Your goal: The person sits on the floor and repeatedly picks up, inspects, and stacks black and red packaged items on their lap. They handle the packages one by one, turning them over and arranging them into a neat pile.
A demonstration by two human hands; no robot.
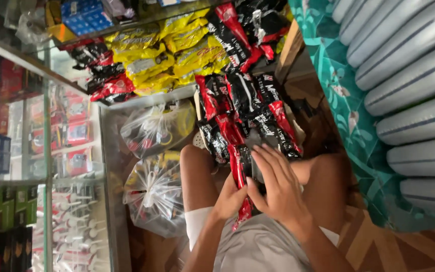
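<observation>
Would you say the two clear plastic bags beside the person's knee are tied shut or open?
Tied shut: each clear plastic bag is gathered into a knot at its middle, with goods bulging inside.

We see a hanging strip of red-and-black sachets (237, 126) running from the far shelf down to near centre, its lower end held between our left hand (230, 199) and right hand (278, 189). Yellow packets (172, 50) crowd the far shelf, blue boxes (84, 15) beyond them. Two knotted clear bags (154, 166) sit left of centre; green cartons (6, 206) stand near left.
</observation>
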